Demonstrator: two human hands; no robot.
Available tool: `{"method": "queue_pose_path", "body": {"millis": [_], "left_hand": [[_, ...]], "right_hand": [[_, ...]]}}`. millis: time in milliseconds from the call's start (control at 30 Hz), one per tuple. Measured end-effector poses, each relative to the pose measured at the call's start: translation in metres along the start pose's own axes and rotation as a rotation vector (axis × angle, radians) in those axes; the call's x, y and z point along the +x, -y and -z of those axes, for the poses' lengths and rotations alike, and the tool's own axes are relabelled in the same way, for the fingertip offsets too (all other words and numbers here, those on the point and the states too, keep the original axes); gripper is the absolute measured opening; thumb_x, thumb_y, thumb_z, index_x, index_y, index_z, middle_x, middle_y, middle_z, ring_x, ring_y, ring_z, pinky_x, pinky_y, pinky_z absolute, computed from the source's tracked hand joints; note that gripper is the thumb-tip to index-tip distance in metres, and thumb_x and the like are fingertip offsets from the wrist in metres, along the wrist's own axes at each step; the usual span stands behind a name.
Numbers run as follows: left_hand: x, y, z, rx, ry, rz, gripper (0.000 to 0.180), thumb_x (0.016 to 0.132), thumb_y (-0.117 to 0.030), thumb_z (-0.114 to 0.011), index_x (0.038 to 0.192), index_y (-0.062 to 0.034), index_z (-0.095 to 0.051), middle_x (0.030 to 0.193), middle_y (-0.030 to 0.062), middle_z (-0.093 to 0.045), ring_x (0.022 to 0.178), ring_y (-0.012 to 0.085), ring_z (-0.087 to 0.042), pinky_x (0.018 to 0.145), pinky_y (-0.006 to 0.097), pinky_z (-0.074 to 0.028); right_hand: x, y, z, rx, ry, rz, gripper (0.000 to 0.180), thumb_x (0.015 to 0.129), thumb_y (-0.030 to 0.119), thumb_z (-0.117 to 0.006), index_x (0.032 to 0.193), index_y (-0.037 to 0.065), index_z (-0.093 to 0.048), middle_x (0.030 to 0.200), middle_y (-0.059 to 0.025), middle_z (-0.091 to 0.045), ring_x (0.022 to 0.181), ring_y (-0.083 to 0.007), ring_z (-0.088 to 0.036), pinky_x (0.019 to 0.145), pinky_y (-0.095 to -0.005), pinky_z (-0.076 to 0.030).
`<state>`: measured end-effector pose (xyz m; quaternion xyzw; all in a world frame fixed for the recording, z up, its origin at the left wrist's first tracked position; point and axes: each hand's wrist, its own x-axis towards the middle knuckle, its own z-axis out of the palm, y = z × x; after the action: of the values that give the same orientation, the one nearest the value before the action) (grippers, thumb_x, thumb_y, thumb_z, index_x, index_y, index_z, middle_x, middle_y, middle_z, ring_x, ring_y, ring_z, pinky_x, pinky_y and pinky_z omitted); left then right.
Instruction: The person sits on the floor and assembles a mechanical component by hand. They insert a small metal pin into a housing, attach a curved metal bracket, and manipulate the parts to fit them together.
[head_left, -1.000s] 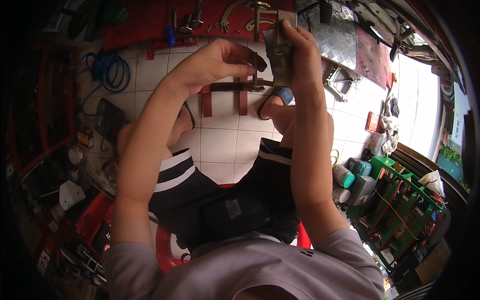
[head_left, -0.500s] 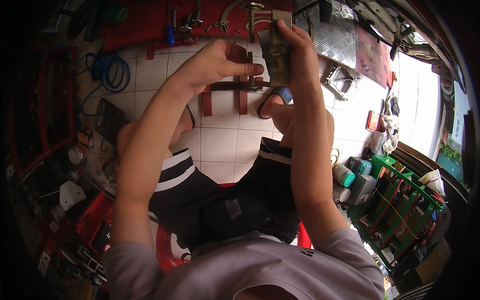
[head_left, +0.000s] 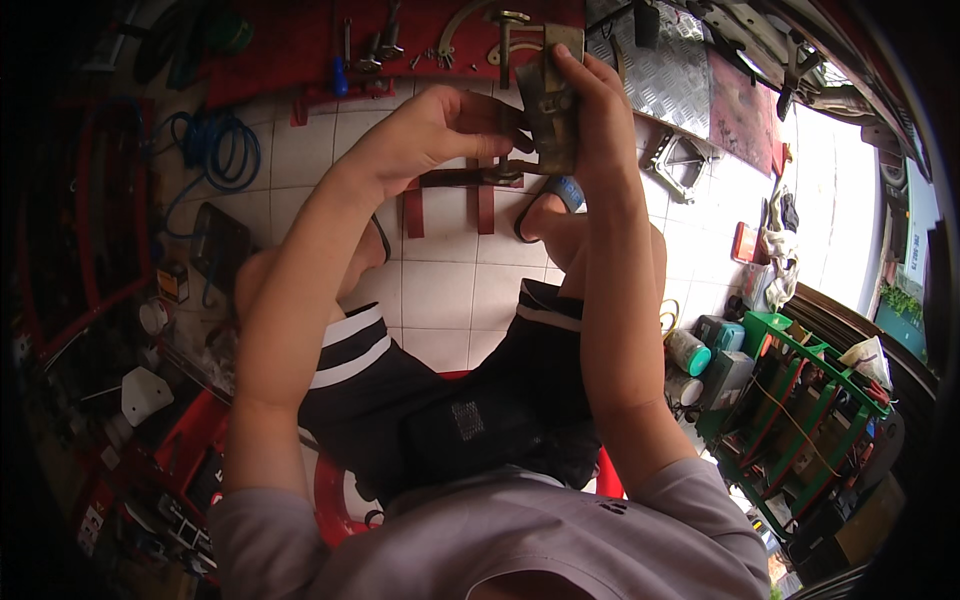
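A worn, brownish metal part is held up in front of me, above my knees. My right hand grips it from the right side, fingers wrapped over its top edge. My left hand is closed on a dark slim tool whose tip meets the lower end of the part. I sit on a red stool in black shorts with white stripes, over a white tiled floor.
A red mat with wrenches and small tools lies ahead. A blue coiled hose is at the left, a checker-plate sheet at upper right, a green rack with cans at the right, and cluttered parts at the lower left.
Both hands have shifted the metal part slightly; the right hand's fingers now sit higher over its top. The left hand stays at the tool.
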<state>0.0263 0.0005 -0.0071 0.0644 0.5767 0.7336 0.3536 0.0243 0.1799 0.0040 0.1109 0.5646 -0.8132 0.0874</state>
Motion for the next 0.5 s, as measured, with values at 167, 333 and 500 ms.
{"method": "queue_pose_path", "body": {"millis": [167, 333, 500], "left_hand": [[0.006, 0.012, 0.008, 0.124, -0.057, -0.025, 0.019, 0.077, -0.003, -0.072, 0.094, 0.0024, -0.068, 0.088, 0.0092, -0.069, 0.081, 0.0137, -0.065, 0.076, 0.028, -0.051], [0.007, 0.013, 0.000, 0.263, -0.173, -0.078, 0.015, 0.077, -0.002, -0.070, 0.092, 0.0006, -0.070, 0.082, 0.0094, -0.070, 0.078, 0.0138, -0.065, 0.073, 0.026, -0.050], [0.004, 0.006, 0.001, 0.700, -0.246, -0.177, 0.018, 0.075, -0.001, -0.068, 0.093, -0.0045, -0.071, 0.083, 0.0117, -0.069, 0.075, 0.0189, -0.065, 0.072, 0.031, -0.050]], "right_hand": [[-0.001, 0.000, -0.003, -0.028, 0.032, 0.022, 0.023, 0.091, 0.025, -0.056, 0.096, 0.004, -0.061, 0.082, -0.0033, -0.063, 0.072, -0.0094, -0.059, 0.063, -0.0234, -0.048], [0.002, -0.002, 0.001, -0.062, 0.092, 0.098, 0.026, 0.092, 0.026, -0.054, 0.103, 0.003, -0.061, 0.090, -0.0040, -0.064, 0.082, -0.0097, -0.058, 0.075, -0.0244, -0.044], [0.001, -0.002, -0.001, -0.310, 0.102, 0.188, 0.029, 0.091, 0.028, -0.056, 0.086, 0.000, -0.061, 0.072, -0.0029, -0.061, 0.067, -0.0096, -0.055, 0.061, -0.0261, -0.043]]}}
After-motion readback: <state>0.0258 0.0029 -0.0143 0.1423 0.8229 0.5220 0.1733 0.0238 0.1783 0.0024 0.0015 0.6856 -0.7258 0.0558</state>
